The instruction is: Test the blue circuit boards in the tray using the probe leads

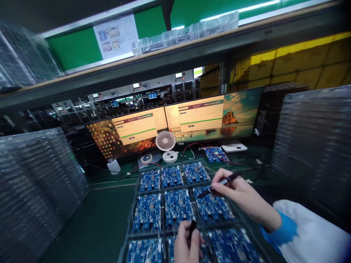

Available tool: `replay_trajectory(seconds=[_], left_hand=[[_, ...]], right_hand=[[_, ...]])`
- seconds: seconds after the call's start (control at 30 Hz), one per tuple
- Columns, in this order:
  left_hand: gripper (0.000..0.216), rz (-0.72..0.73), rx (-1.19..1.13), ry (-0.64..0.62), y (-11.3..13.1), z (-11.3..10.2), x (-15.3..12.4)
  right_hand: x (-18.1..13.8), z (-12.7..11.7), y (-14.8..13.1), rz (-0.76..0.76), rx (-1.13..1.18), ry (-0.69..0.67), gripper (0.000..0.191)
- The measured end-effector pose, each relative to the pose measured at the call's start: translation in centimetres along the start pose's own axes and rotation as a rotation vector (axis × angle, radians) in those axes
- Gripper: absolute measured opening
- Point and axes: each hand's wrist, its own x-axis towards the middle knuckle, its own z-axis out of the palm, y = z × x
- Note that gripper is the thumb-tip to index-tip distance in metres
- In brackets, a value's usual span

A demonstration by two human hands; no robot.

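A slim black marker pen (pixel 219 183) is pinched in the right hand (pixel 236 191), fingers closed around its barrel, with the tip held just above a blue printed circuit board (pixel 212 207) in the middle row of a clear plastic tray (pixel 131 215) set on the dark green desk (pixel 101 219). The left hand (pixel 187 243) is seen at the lower edge of the frame, fingers curled shut on a small black cap (pixel 192 227), over the front row of boards. The two hands are kept apart. Behind the tray, a small white desk fan (pixel 166 143) is placed before two wide monitors (pixel 175 122), each showing a pale dialog window. Stacks of clear plastic trays (pixel 35 190) are piled at both sides. A white sleeve with a blue cuff (pixel 282 230) covers the right forearm.
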Motion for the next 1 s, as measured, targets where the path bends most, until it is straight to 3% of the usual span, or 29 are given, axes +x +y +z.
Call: replay_trajectory(seconds=[0.13,0.23,0.47,0.63,0.77,0.9,1.0], left_hand=[[0.063,0.077,-0.054,0.054,1.3,-0.2,-0.4],[0.057,0.108,-0.019,0.038,1.9,-0.3,-0.6],[0.040,0.278,0.221,-0.023,1.2,-0.8,-1.4],[0.032,0.397,0.386,-0.208,0.0,-0.8,-1.6],[0.058,0.492,0.330,-0.273,0.0,-0.7,-1.4],[0.030,0.439,0.573,-0.172,2.9,-1.1,-0.7],[0.025,0.471,0.756,-0.194,6.4,-1.1,1.9]], right_hand=[[-3.4,1.3,-2.4,0.042,0.035,-0.176,0.039],[-4.2,1.4,-2.7,0.090,0.065,-0.184,0.042],[-6.2,2.3,-1.0,0.146,0.072,-0.171,0.039],[-8.8,2.7,1.0,0.172,0.127,-0.170,0.041],[-9.2,0.4,3.4,0.254,0.359,0.054,0.037],[-8.2,-2.8,6.5,0.259,0.546,0.302,0.041],[-7.4,-4.1,8.3,0.257,0.665,0.410,0.044]])
